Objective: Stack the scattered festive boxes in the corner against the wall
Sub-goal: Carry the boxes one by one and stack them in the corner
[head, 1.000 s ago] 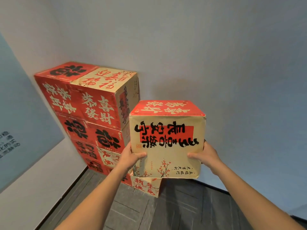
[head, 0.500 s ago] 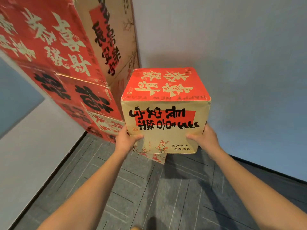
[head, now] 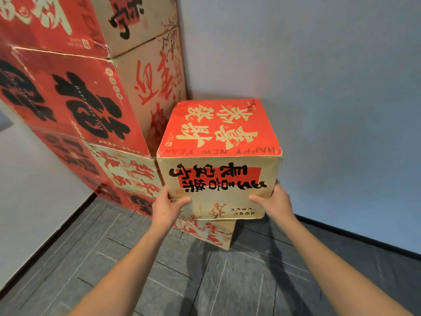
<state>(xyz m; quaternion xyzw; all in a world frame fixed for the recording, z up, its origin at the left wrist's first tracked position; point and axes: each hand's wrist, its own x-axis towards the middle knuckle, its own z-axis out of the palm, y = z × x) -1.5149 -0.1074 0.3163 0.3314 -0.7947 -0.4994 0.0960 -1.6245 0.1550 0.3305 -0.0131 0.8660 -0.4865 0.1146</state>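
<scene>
A festive box (head: 218, 156) with a red top and a beige front bearing black characters is held between both my hands. My left hand (head: 167, 207) grips its lower left corner, and my right hand (head: 272, 202) grips its lower right corner. It hangs low, just above or on another beige and red box (head: 211, 233) that stands on the floor by the wall. To the left, a tall stack of red and beige boxes (head: 75, 96) fills the corner.
Grey walls (head: 319, 87) meet behind the stack. A black skirting strip (head: 355, 236) runs along the bottom of the right wall. Dark grey floor tiles (head: 205, 281) spread in front of me between my forearms.
I have come closer to the corner, and the held box has come down beside the stack, over the box on the floor. Both hands keep the same grip.
</scene>
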